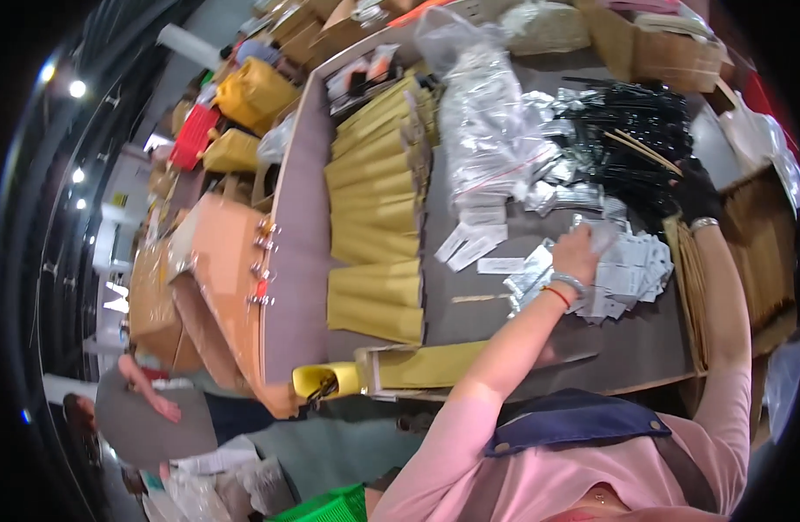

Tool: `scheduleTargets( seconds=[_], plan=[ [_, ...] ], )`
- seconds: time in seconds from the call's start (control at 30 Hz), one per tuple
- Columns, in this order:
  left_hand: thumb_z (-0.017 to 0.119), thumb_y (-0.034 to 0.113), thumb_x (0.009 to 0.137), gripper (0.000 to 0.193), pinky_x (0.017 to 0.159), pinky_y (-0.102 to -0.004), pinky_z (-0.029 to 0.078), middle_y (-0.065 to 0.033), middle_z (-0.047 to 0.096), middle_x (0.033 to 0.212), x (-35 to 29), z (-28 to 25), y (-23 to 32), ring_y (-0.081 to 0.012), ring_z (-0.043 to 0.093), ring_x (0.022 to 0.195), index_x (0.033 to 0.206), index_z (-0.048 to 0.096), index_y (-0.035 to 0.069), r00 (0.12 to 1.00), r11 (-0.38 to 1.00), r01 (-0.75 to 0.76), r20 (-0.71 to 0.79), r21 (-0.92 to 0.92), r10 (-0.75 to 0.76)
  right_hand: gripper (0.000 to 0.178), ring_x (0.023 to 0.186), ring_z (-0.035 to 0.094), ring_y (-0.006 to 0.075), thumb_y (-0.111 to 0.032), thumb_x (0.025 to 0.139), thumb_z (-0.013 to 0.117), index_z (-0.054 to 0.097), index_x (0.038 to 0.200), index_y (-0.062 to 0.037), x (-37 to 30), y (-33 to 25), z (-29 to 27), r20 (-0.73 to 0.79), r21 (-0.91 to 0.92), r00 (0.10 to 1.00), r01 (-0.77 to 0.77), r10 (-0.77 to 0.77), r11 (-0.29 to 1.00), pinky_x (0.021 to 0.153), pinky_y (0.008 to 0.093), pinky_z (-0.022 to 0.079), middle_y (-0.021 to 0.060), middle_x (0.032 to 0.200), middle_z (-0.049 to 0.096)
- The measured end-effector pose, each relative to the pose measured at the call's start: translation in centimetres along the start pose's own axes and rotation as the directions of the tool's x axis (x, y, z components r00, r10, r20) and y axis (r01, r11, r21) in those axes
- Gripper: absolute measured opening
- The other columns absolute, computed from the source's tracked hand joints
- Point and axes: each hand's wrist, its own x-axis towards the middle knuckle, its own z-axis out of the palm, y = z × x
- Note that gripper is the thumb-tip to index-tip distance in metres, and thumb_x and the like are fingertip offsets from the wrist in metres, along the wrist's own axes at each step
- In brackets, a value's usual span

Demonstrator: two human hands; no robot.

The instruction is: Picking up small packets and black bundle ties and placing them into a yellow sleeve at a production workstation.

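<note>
My left hand (pixel 576 252), with a grey bracelet and a red cord at the wrist, reaches over a heap of small white-and-silver packets (pixel 633 277). Its fingers are closed on a small silvery packet (pixel 603 233), slightly blurred. At the right, my right hand (pixel 697 191) wears a black glove and grips thin wooden sticks (pixel 641 151), which point up and left. Beneath these sticks lies a large pile of long, thin black-wrapped pieces (pixel 626 117). More silver packets (pixel 552 165) spread between this pile and a clear plastic bag (pixel 487 113).
Rows of yellow-brown paper sleeves (pixel 376 204) lie along the table's left side. A yellow tape dispenser (pixel 326 380) sits at the front left corner. Flattened cardboard (pixel 756 252) stands at the right edge. Large cartons (pixel 222 244) and another person (pixel 156 413) are to the left.
</note>
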Motion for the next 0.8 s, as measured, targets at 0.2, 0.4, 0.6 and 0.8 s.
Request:
scheduleTargets(
  seconds=[0.2,0.4,0.6,0.8],
  plan=[
    [0.073,0.013,0.071,0.029,0.069,-0.0462,0.050,-0.0165,0.066,0.084,-4.6,-8.2,0.2,-0.0372,0.064,0.078,0.094,0.058,0.005,0.994,0.937,0.028,0.108,-0.348,0.010,0.039,0.098,0.059,0.0348,-0.017,0.081,0.067,0.058,0.119,-0.0121,-0.1,-8.5,-1.9,-0.040,-0.388,0.987,0.126,-0.153,0.913,0.082,0.0445,0.050,0.0123,0.105,0.061],
    [0.079,0.013,0.064,0.035,0.074,-0.0406,0.047,-0.0107,0.065,0.085,-13.9,-11.2,-2.4,-0.0316,0.060,0.082,0.094,0.063,0.007,0.886,0.994,-0.092,0.450,-0.067,0.112,0.035,0.102,0.064,0.0161,-0.016,0.089,0.064,0.060,0.122,-0.0045,-3.3,-12.7,-8.7,-0.138,-0.020,0.988,-0.071,0.067,0.997,0.087,0.0282,0.048,0.0119,0.109,0.068],
    [0.077,0.015,0.064,0.047,0.082,-0.0409,0.041,-0.0021,0.059,0.112,-19.8,-11.9,-2.4,-0.0268,0.051,0.098,0.109,0.064,0.011,0.953,0.954,-0.272,0.175,0.125,0.249,0.025,0.090,0.059,0.0110,-0.008,0.086,0.064,0.065,0.110,-0.0036,-14.5,-19.5,-10.0,0.269,0.498,0.941,-0.317,0.204,0.807,0.082,0.0263,0.047,0.0008,0.096,0.064],
    [0.076,0.017,0.064,0.053,0.082,-0.0373,0.039,0.0025,0.058,0.120,-21.9,-12.4,-2.4,-0.0238,0.051,0.098,0.116,0.062,0.011,0.927,0.917,-0.326,0.269,0.229,0.262,0.029,0.071,0.062,0.0178,-0.017,0.082,0.072,0.066,0.107,-0.0039,-23.2,-23.4,-3.4,0.681,0.348,0.732,-0.299,-0.020,0.889,0.066,0.0295,0.048,0.0057,0.079,0.066]
  ],
)
